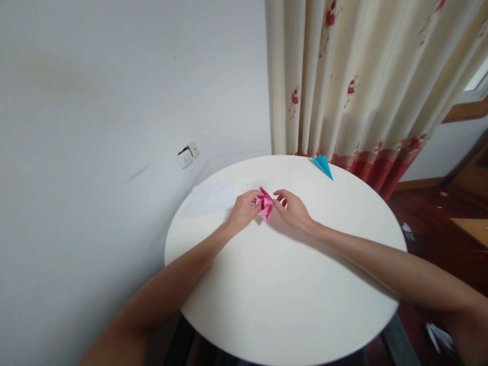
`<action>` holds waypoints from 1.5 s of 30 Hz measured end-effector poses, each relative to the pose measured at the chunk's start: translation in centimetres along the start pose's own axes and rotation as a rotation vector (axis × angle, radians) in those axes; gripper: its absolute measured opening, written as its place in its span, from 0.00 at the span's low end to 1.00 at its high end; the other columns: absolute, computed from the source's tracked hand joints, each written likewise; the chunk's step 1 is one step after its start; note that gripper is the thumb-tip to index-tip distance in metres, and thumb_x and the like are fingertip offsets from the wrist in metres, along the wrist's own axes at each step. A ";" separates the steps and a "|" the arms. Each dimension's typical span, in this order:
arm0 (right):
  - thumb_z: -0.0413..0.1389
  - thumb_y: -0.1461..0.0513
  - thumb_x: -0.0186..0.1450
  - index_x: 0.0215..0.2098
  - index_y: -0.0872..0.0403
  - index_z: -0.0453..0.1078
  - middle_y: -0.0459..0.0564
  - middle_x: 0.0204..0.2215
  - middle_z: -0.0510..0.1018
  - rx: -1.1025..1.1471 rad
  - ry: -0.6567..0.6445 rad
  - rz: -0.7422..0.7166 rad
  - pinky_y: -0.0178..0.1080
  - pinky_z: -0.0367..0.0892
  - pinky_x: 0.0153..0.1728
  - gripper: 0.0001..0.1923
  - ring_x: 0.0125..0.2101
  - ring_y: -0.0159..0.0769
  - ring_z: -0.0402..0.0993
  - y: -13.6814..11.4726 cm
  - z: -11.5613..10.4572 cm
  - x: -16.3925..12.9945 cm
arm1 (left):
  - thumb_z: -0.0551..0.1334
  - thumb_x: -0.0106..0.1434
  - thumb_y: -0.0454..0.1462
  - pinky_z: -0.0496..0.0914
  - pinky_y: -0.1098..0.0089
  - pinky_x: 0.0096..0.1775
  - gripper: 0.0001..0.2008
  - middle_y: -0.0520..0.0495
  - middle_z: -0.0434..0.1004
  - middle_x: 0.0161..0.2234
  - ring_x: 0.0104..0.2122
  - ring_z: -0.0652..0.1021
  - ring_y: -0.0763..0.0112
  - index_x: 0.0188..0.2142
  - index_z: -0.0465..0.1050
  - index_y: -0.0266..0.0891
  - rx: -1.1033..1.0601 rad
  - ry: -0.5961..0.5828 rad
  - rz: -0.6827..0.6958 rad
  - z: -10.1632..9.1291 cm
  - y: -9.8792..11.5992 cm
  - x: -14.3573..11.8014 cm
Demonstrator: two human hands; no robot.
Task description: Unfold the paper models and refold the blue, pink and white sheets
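Note:
A small folded pink paper (pixel 266 205) lies at the middle of a round white table (pixel 290 284). My left hand (pixel 244 208) pinches its left side with thumb and fingertips. My right hand (pixel 293 209) touches its right edge, fingers curled toward the paper. Both forearms stretch across the tabletop from the near edge.
A folded blue paper shape (pixel 323 164) sits at the table's far edge by the cream curtain with red flowers (pixel 366 81). A white sheet (pixel 211 199) lies at the table's left. A wall socket (pixel 187 155) is on the grey wall. Wooden floor shows at right.

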State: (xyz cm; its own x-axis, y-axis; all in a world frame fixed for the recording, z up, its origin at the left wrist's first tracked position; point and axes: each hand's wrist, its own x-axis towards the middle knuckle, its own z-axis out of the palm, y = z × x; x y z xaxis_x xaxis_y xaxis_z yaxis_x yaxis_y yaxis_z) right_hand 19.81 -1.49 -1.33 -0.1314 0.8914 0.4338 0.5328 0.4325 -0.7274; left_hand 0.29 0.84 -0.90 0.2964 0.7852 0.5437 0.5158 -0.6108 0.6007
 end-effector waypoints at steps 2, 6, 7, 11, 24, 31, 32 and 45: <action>0.55 0.60 0.67 0.45 0.55 0.76 0.53 0.36 0.82 0.120 -0.049 0.028 0.36 0.66 0.35 0.12 0.32 0.37 0.74 1.0 0.4 0.6 | 0.61 0.61 0.31 0.79 0.65 0.44 0.13 0.45 0.82 0.45 0.42 0.81 0.65 0.45 0.79 0.41 -0.020 -0.028 0.031 0.0 0.7 -0.1; 0.51 0.57 0.67 0.27 0.56 0.74 0.46 0.22 0.73 0.284 -0.147 0.058 0.35 0.58 0.27 0.17 0.24 0.33 0.65 2.7 1.1 1.3 | 0.64 0.64 0.36 0.80 0.65 0.45 0.09 0.44 0.82 0.45 0.44 0.82 0.64 0.43 0.82 0.41 -0.093 -0.059 0.057 0.2 1.8 -0.2; 0.50 0.56 0.67 0.24 0.56 0.72 0.45 0.19 0.70 0.297 -0.140 0.065 0.35 0.55 0.25 0.18 0.22 0.32 0.62 2.9 1.1 1.3 | 0.64 0.64 0.36 0.80 0.65 0.44 0.09 0.44 0.82 0.45 0.44 0.82 0.63 0.43 0.82 0.41 -0.108 -0.052 0.055 0.3 1.8 -0.2; 0.49 0.56 0.66 0.19 0.54 0.66 0.43 0.17 0.63 0.315 -0.119 0.064 0.36 0.50 0.23 0.19 0.21 0.30 0.57 2.8 1.1 1.2 | 0.65 0.62 0.34 0.80 0.66 0.41 0.07 0.44 0.82 0.42 0.40 0.82 0.64 0.39 0.83 0.41 -0.086 -0.002 0.052 0.5 1.4 -0.3; 0.59 0.66 0.68 0.35 0.51 0.78 0.49 0.32 0.71 -0.165 0.017 -0.437 0.39 0.62 0.36 0.07 0.36 0.39 0.68 0.2 -0.8 -0.1 | 0.63 0.64 0.31 0.76 0.71 0.34 0.07 0.47 0.79 0.34 0.33 0.79 0.70 0.31 0.79 0.39 0.122 0.098 0.186 0.1 0.8 -0.1; 0.57 0.70 0.67 0.32 0.51 0.79 0.52 0.34 0.73 -0.451 -0.169 -0.489 0.39 0.59 0.34 0.12 0.39 0.42 0.66 0.3 -0.8 -0.2 | 0.62 0.66 0.33 0.76 0.71 0.35 0.07 0.47 0.79 0.35 0.34 0.79 0.69 0.31 0.78 0.40 0.093 0.028 0.151 0.3 0.3 0.0; 0.56 0.71 0.67 0.32 0.52 0.78 0.52 0.34 0.73 -0.434 -0.166 -0.517 0.39 0.60 0.35 0.12 0.39 0.42 0.67 0.3 -0.8 -0.2 | 0.62 0.66 0.34 0.75 0.72 0.34 0.08 0.47 0.79 0.35 0.34 0.79 0.69 0.32 0.78 0.40 0.079 0.027 0.136 0.2 0.2 0.0; 0.50 0.60 0.72 0.39 0.53 0.71 0.49 0.32 0.75 0.170 0.246 -0.301 0.39 0.64 0.32 0.09 0.29 0.37 0.68 2.0 -0.6 0.8 | 0.67 0.59 0.37 0.75 0.66 0.42 0.04 0.44 0.78 0.38 0.41 0.77 0.64 0.30 0.78 0.39 -0.300 0.141 -0.090 -0.4 -0.2 0.3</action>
State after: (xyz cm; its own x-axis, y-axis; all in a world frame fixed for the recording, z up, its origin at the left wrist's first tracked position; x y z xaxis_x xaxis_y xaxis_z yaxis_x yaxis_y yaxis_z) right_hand 21.27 0.03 -2.13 -0.0460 0.6717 0.7394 0.3525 0.7035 -0.6171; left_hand -0.01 1.15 -0.66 0.1359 0.8283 0.5435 0.2689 -0.5588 0.7845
